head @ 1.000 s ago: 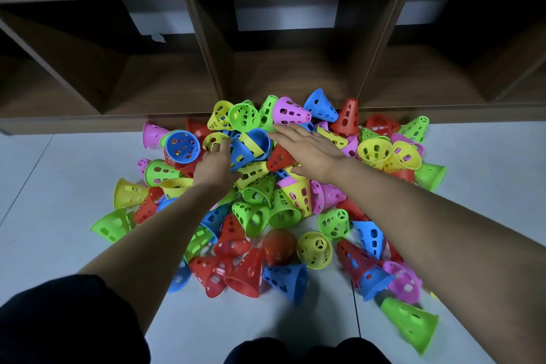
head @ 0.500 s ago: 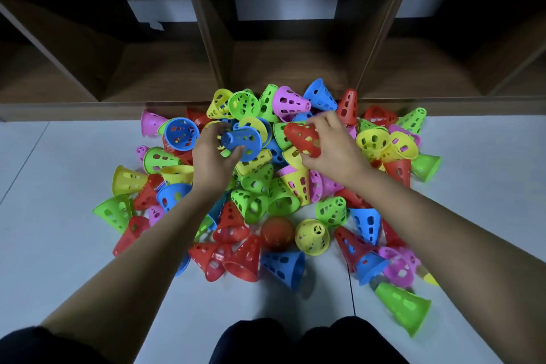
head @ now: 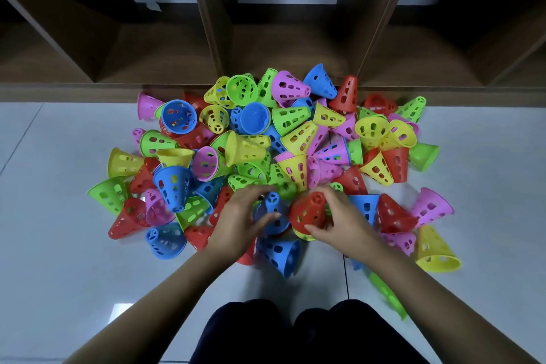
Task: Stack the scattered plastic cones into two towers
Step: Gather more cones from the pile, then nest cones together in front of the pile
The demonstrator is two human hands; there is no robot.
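A big heap of perforated plastic cones (head: 292, 139) in red, blue, green, yellow and pink lies on the floor against a shelf unit. At the heap's near edge my left hand (head: 239, 221) grips a blue cone (head: 270, 213), narrow end up. Right beside it my right hand (head: 342, 221) grips a red cone (head: 308, 211), also narrow end up, with a yellow rim showing just under it. The two held cones almost touch each other.
A brown wooden shelf unit (head: 224, 38) with open compartments stands right behind the heap. Light grey floor tiles (head: 59, 245) spread to both sides. My dark-clothed knees (head: 295, 331) sit at the bottom centre. A blue cone (head: 280, 253) lies just in front of my hands.
Both hands have carried their cones from the top of the heap down to its near edge, closer to me. The view tilted down and nearer.
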